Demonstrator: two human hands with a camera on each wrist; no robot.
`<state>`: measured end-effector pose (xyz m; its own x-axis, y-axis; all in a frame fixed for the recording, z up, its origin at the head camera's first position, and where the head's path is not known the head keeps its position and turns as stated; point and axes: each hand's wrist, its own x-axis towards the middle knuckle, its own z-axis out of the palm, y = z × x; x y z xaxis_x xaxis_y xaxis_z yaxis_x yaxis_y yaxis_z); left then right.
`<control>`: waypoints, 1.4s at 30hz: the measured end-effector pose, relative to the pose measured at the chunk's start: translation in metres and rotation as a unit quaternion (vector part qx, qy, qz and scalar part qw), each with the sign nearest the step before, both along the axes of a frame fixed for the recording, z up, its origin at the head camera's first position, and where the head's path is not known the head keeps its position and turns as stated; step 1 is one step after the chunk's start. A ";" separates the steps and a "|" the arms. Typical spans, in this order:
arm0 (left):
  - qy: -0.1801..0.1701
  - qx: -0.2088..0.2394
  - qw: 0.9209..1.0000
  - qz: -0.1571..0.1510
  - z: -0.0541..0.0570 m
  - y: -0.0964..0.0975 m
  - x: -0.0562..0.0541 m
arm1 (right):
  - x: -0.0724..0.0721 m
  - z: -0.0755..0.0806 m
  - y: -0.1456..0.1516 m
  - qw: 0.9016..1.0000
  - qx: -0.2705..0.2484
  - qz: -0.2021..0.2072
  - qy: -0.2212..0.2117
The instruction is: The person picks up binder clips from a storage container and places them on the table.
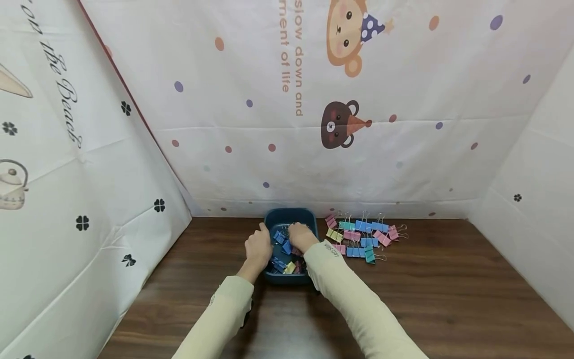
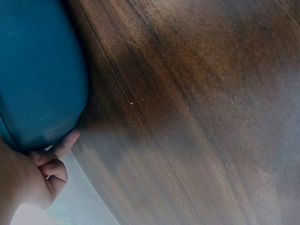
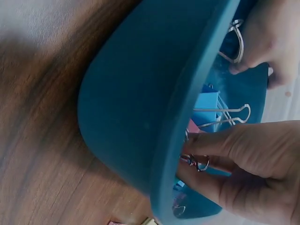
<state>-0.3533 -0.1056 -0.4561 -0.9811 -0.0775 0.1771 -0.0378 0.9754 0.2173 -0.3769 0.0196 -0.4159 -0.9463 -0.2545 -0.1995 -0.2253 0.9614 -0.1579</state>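
A dark blue plastic bin (image 1: 289, 279) stands on the table with loose binder clips inside, among them blue clips (image 1: 279, 264) and a yellow clip (image 1: 289, 268). My left hand (image 1: 259, 244) grips its left rim, thumb over the edge and fingers against the outer wall (image 2: 42, 70). Reaching in over the right side, my right hand (image 1: 301, 237) pinches a binder clip (image 3: 190, 160) whose silver handles show between thumb and fingers; its body is mostly hidden. Beside that hand, a light blue clip (image 3: 206, 105) stands with its wire handles up.
Right of the bin, several binder clips lie in rough rows on the dark wood table (image 1: 448, 289): blue clips (image 1: 356, 252), a teal clip (image 1: 369, 255), pink clips (image 1: 352, 236) and a yellow clip (image 1: 334, 235). Printed white cloth (image 1: 251, 164) hangs behind and at both sides.
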 end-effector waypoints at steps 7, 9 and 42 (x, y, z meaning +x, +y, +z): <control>-0.010 -0.005 1.000 0.004 0.006 0.001 0.002 | -0.005 0.001 0.007 0.998 -0.044 -0.019 -0.031; -0.013 -0.004 1.000 0.003 0.006 0.002 0.001 | -0.003 0.002 0.009 0.997 -0.058 -0.025 -0.032; -0.004 0.015 1.000 -0.006 0.000 0.003 0.004 | 0.017 0.083 0.193 0.971 -0.177 -0.150 -0.061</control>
